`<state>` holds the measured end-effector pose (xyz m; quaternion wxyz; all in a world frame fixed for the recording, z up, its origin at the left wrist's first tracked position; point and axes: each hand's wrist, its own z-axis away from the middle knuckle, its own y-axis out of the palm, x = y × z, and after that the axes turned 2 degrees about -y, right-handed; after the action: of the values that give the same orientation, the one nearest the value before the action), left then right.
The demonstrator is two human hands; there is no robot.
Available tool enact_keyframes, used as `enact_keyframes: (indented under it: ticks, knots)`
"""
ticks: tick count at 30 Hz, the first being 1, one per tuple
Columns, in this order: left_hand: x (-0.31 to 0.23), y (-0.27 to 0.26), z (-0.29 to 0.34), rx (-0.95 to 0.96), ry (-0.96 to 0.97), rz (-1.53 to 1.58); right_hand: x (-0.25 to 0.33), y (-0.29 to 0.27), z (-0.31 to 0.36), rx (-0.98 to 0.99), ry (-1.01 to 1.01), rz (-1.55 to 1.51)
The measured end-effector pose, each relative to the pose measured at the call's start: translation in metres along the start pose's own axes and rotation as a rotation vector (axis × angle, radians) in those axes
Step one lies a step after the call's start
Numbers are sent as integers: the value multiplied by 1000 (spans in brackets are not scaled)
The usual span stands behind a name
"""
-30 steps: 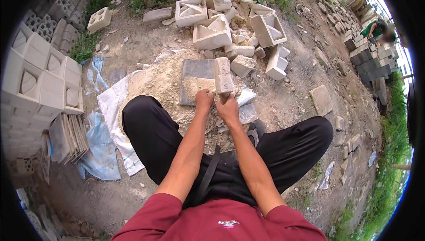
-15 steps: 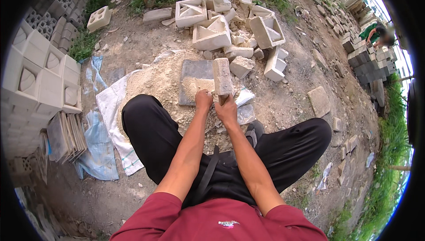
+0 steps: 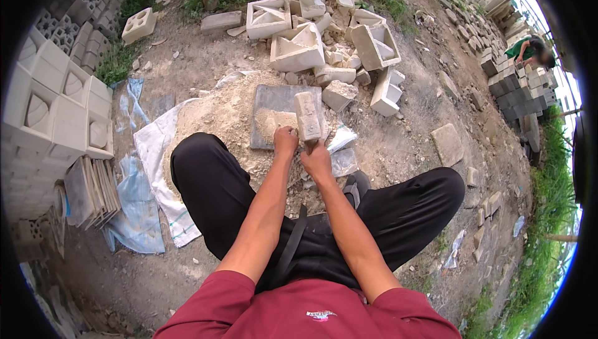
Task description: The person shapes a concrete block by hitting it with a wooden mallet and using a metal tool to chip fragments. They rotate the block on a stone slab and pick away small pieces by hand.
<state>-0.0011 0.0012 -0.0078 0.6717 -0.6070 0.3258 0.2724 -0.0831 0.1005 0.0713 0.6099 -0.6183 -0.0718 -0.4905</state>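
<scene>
My right hand (image 3: 317, 161) is wrapped round the short handle of a mallet with a dusty, block-shaped head (image 3: 308, 116). The head hangs over the right part of a dark square slab (image 3: 269, 98). Close by on the left, my left hand (image 3: 286, 141) is closed at the slab's near edge; what its fingers hold, if anything, is too small to make out. Pale crushed crumbs (image 3: 269, 123) lie on the slab beside that hand. A mound of the same crumbly stuff (image 3: 208, 112) spreads left of the slab over a white woven sheet (image 3: 157, 146).
Broken pale blocks (image 3: 298, 47) are heaped beyond the slab. Pale moulded blocks (image 3: 53, 93) stack up at the left, above leaning thin boards (image 3: 93, 193) and blue plastic sheeting (image 3: 137, 205). A person (image 3: 526, 48) bends over grey blocks at the far right.
The mallet head has come down and nearer to me, showing more of the slab behind it. My left hand has barely moved.
</scene>
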Motion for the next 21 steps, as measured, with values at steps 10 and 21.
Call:
enact_keyframes:
  ticks: [10, 21]
  knots:
    - [13, 5, -5, -53, 40, -5, 20, 0, 0, -81, -64, -56]
    - [6, -1, -8, 4, 49, -14, 16, -7, -8, -51, -55, -93]
